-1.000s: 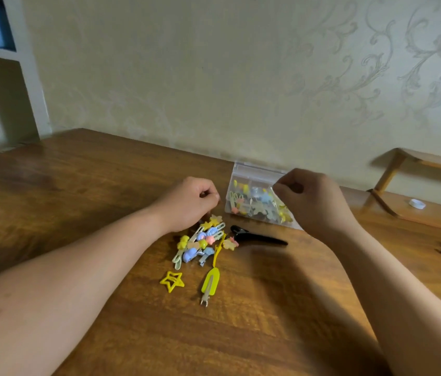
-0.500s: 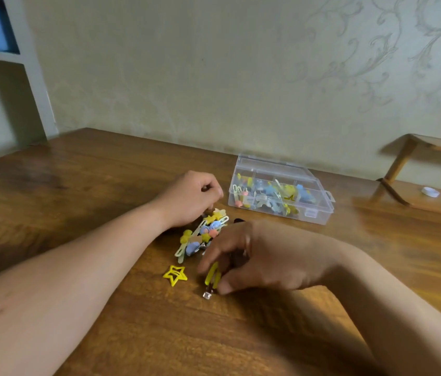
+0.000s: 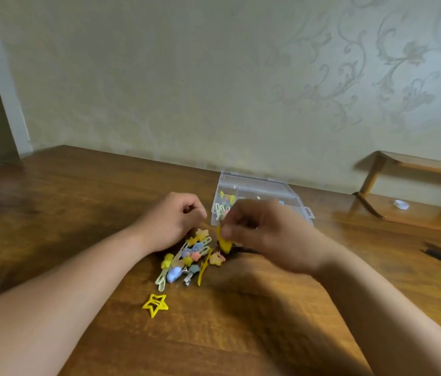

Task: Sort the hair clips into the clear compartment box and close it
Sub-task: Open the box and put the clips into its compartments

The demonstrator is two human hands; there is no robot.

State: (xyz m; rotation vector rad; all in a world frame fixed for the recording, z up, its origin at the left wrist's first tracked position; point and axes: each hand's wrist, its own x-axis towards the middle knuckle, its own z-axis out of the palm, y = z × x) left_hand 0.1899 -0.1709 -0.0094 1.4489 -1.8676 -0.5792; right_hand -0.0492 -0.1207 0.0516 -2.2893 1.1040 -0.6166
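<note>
My right hand [image 3: 268, 234], blurred, pinches a yellow clip [image 3: 223, 241] just above the counter [image 3: 78, 213] at the centre of the frame, in front of the clear compartment box [image 3: 257, 189]. The box sits near the counter's far edge by the wall, with clips showing inside. My left hand [image 3: 176, 221] is curled beside a pile of hair clips [image 3: 189, 260]; I cannot tell if it holds anything. A yellow star clip [image 3: 155, 304] lies apart, lower centre. Bare wood spreads left and below
</note>
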